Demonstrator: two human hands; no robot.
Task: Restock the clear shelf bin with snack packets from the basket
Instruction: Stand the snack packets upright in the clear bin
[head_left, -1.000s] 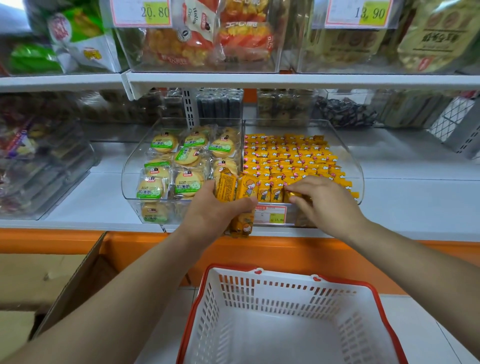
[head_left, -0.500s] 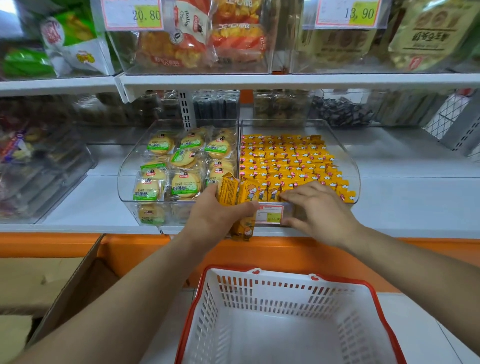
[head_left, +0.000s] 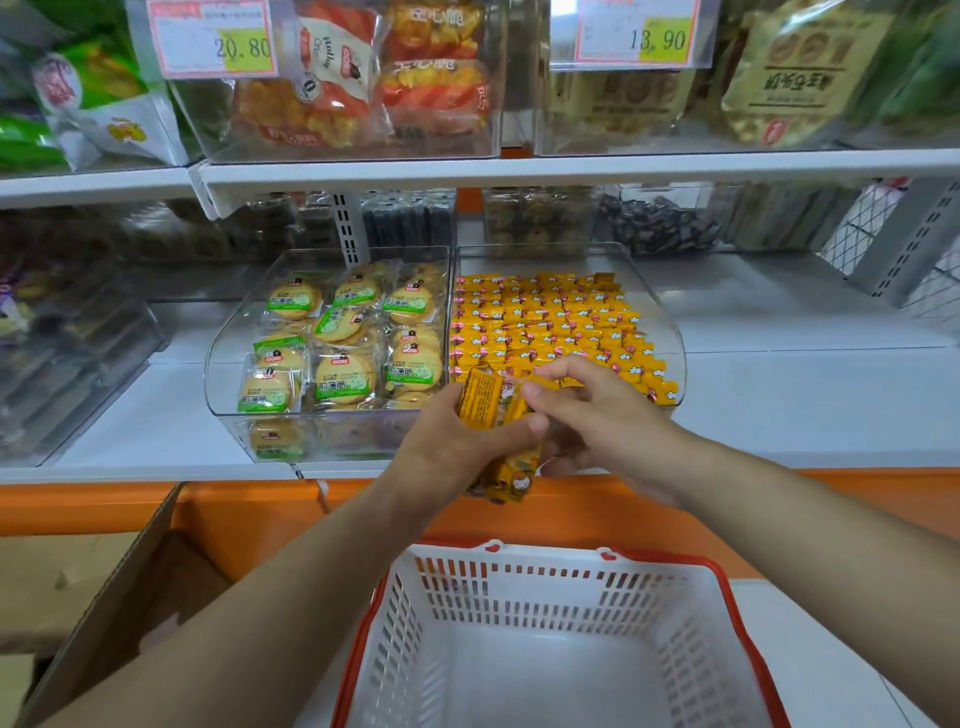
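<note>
Beyond both hands the clear bin (head_left: 545, 260) is set; upright packets (head_left: 480, 397) are gripped by the left hand (head_left: 447, 447), one pinched by the right hand (head_left: 597, 415).

Pretty clearly a shop, some kind of snack aisle. Plain white shelves (head_left: 571, 169) are lined with clear bins (head_left: 667, 332) packed with wrapped snacks (head_left: 545, 322), printed price tags (head_left: 213, 39) reading 20.80 and 13.90 are clipped up top, and a red-rimmed shopping basket (head_left: 571, 618) is parked below.
</note>
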